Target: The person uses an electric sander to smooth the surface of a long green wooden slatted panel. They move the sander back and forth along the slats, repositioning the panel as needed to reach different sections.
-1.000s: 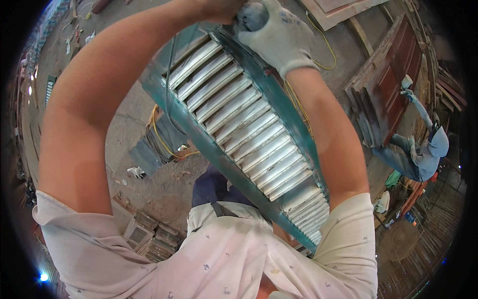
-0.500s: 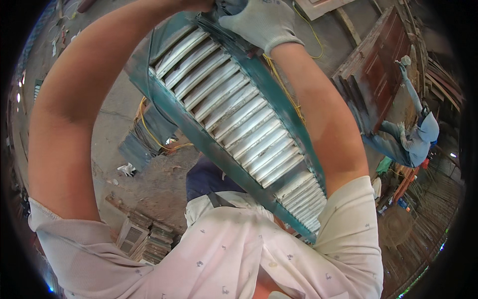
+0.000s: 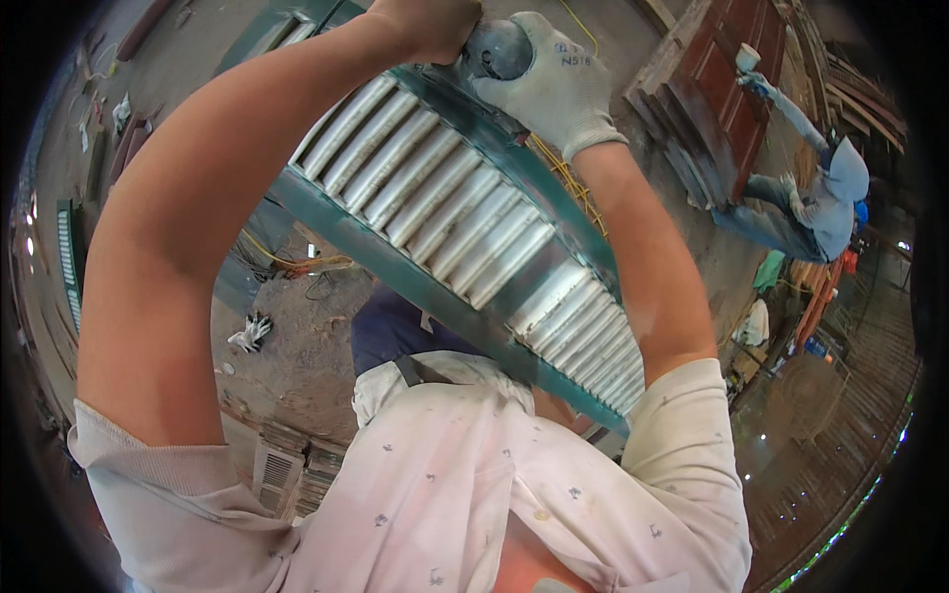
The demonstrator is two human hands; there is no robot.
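A green louvred shutter (image 3: pixel 395 237) slants across the view in front of my body, its slats worn down to pale wood and bare grey. My gloved right hand (image 3: pixel 559 84) is closed round a dark grey, round-ended handheld power tool (image 3: pixel 501 49) over the shutter's far part. Against the tool's left side, my bare left hand (image 3: pixel 430 25) is also closed on it, its fingertips mostly hidden. The tool's working end is out of sight beneath my hands.
At the right, a person (image 3: pixel 835 203) in a pale hood holds a spray gun (image 3: pixel 748 59) by a reddish-brown panelled door (image 3: pixel 727 89). A white glove (image 3: pixel 252 333) lies on the floor at left, near a yellow cable (image 3: pixel 287 261). Stacked louvred panels (image 3: pixel 277 469) stand lower left.
My view has shifted, and both hands with the tool now show lower and more to the right. The tool's round end is more visible. The other person's spray gun has moved up and left.
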